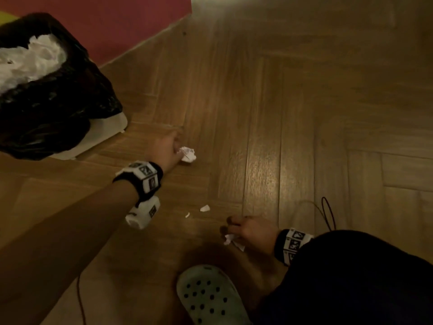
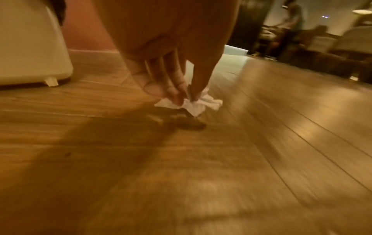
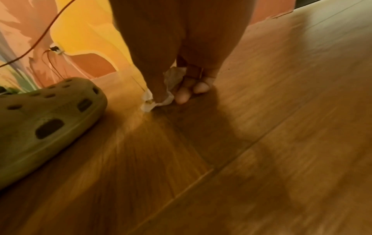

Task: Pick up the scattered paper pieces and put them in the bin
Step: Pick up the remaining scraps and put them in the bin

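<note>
My left hand [image 1: 172,148] reaches out over the wooden floor and pinches a crumpled white paper piece [image 1: 188,155]; in the left wrist view the fingers [image 2: 177,89] clamp that paper piece [image 2: 193,106] just above the boards. My right hand [image 1: 246,228], low near my foot, holds another crumpled paper piece [image 1: 230,239]; its thumb and fingers [image 3: 182,95] curl round this paper piece [image 3: 167,98]. Two small white scraps [image 1: 204,208] lie on the floor between the hands. The bin [image 1: 70,66], lined with a black bag and holding white paper, stands at the upper left.
A pale perforated clog [image 1: 208,299] on my foot sits just below the right hand, also seen as the clog [image 3: 46,120]. A thin cord [image 1: 328,214] loops on the floor to the right. A red wall [image 1: 131,24] runs behind the bin. Furniture and a person [image 2: 292,20] stand far off.
</note>
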Demonstrator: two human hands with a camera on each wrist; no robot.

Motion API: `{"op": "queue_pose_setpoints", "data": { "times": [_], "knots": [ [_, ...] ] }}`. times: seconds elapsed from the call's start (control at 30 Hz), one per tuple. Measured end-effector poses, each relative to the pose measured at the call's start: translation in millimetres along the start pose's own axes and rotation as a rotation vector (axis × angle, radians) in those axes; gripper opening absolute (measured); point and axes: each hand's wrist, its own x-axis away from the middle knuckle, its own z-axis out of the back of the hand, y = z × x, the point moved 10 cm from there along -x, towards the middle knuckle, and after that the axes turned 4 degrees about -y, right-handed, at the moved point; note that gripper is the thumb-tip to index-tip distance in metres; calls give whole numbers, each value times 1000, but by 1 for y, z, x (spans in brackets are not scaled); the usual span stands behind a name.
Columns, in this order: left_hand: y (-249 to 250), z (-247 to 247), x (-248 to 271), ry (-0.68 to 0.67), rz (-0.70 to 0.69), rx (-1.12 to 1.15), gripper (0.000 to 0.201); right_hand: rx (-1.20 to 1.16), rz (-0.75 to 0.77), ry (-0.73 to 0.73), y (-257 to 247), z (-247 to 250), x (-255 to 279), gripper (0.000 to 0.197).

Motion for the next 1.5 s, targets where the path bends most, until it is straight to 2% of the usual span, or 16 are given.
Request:
{"op": "queue_pose_setpoints", "data": {
  "times": [0.07,0.13,0.17,0.33,0.5,0.6,0.67,0.73,0.8,0.87,0.97,1.1,1.2,1.27,1.4,1.5],
  "knots": [
    [-11,-11,-15,-56,67,-10,35,-12,18,8,-3,3,0,39],
    [-16,-19,-17,-81,70,-61,14,-50,22,30,-4,11,0,38],
    [-19,-22,-14,-95,59,-84,11,-84,16,52,-4,16,0,37],
    [-15,-29,20,-204,-101,-225,17,-111,45,255,-7,58,-24,34],
    [-9,-74,99,-513,-338,-172,11,-24,119,325,-23,70,-56,27],
    [-1,-93,122,-488,-394,-75,24,-6,153,381,-23,73,-60,20],
    [3,-102,124,-404,-402,-3,23,9,182,363,-20,68,-59,24],
    [8,-113,125,-379,-380,-77,6,48,222,318,-21,62,-58,26],
    [12,-124,129,-423,-335,-256,10,55,212,241,-21,57,-61,25],
    [16,-124,128,-474,-282,-341,12,6,177,166,-19,57,-67,22],
    [9,-113,114,-484,-197,-234,5,-176,70,96,-10,77,-71,19],
    [12,-56,83,-404,-105,24,8,-246,-145,30,13,147,-66,9],
    [17,13,60,-237,1,371,26,-140,-174,81,4,223,-77,5],
    [15,50,54,-151,74,552,29,-139,-151,138,-15,269,-86,7],
    [-4,106,65,58,179,753,20,-392,-75,318,-55,334,-92,14],
    [-15,132,87,175,204,813,23,-648,-96,361,-71,334,-93,22]
  ]
}}
